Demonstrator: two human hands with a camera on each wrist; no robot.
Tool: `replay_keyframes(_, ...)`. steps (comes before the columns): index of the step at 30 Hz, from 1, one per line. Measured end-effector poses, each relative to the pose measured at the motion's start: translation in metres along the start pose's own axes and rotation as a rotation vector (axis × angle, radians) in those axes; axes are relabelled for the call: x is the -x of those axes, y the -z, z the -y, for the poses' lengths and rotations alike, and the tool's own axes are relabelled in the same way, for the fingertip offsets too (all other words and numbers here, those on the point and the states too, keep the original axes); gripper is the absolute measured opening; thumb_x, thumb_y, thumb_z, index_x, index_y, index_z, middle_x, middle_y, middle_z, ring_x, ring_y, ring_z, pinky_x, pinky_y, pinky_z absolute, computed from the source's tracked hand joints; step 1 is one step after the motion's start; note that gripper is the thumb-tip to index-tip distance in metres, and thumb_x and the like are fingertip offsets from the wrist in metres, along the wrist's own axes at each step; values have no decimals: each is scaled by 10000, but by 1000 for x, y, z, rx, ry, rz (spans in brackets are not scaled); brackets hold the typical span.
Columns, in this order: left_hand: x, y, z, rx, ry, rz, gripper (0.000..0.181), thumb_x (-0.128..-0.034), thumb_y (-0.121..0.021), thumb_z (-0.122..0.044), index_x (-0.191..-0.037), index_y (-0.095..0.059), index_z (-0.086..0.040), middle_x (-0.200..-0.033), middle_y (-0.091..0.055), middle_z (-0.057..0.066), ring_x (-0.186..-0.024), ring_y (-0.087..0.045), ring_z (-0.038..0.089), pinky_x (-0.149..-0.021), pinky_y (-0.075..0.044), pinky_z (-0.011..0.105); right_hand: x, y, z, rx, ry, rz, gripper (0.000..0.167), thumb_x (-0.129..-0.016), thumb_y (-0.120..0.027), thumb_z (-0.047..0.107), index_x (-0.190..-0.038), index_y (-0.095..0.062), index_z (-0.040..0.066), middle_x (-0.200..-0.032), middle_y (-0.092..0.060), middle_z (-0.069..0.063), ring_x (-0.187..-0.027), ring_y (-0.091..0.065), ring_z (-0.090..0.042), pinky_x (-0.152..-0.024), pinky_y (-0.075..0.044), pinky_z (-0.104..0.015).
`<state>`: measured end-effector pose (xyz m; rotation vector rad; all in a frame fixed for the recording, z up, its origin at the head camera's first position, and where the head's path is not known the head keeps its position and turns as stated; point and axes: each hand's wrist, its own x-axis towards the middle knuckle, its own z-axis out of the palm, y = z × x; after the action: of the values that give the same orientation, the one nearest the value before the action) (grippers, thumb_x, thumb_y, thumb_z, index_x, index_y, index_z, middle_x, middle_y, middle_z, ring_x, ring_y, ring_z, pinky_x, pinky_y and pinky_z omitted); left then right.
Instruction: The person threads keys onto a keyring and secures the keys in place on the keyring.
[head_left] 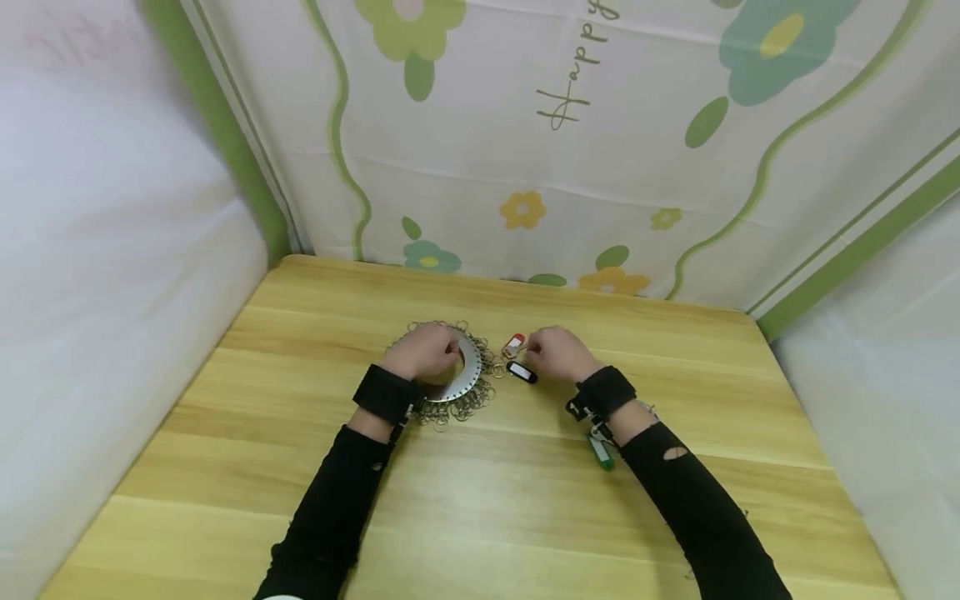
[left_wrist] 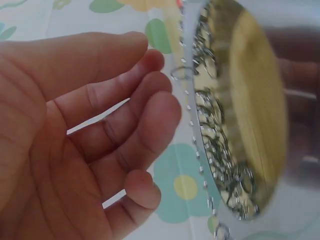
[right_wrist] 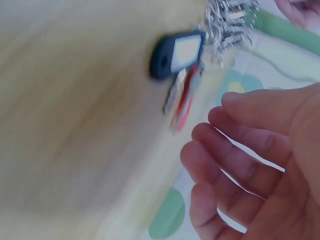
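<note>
A flat silver metal ring [head_left: 470, 371], its rim hung with many small wire rings [head_left: 467, 407], lies left of the table's middle. My left hand [head_left: 423, 350] is over its upper left part; in the left wrist view the loosely curled fingers [left_wrist: 155, 117] hold nothing and appear apart from the metal. A black key tag [head_left: 522, 372] and a red key tag [head_left: 513, 343] lie just right of the ring. Beside them hovers my right hand [head_left: 561, 352], its fingers [right_wrist: 220, 150] relaxed and holding nothing. A small metal key appears by the red tag.
A green key tag [head_left: 600, 452] shows partly beneath my right wrist, with some metal pieces next to it. The wooden table [head_left: 480, 517] is enclosed by a flowered cloth [head_left: 465, 167] at the back and white cloth at both sides.
</note>
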<state>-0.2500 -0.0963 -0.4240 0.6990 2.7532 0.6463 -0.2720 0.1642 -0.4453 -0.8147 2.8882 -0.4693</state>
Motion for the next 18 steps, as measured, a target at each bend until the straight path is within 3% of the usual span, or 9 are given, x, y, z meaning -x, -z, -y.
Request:
replay_keyframes(3,2,0,2,-25,1,7,226,-918,-548,-74,-694,-531,-100,-652,-451,8,-593,-420,158,-614,-354,300,10,9,-8,-22,-27,-1,118,-906,-610,108,-840,-700,68,-785,-644,-29,-625,-544,-131,-641,-475,-333)
replay_keyframes(9,3,2,3,-117,16,40,153,-907,-563,-77,-756,-570,-102,-712,-502,0,-644,-457,150,-624,-386,298,34,18,-29,-31,-35,66,150,-923,-584,114,-876,-704,38,-771,-639,-21,-595,-515,-120,-610,-456,-309)
replay_keyframes(15,3,-1,-6,-166,-40,48,318,-881,-492,-11,-602,-403,-135,-597,-323,-7,-541,-322,138,-550,-298,274,61,21,-41,-47,2,105,131,-924,-582,80,-898,-702,32,-779,-639,-18,-600,-504,-105,-596,-445,-297)
replay_keyframes(18,4,-5,-12,-244,-88,23,328,-877,-493,-16,-604,-387,-163,-630,-336,-12,-551,-309,128,-543,-281,263,72,21,-42,-54,36,122,117,-922,-586,75,-897,-699,58,-791,-640,-4,-606,-501,-86,-588,-443,-282)
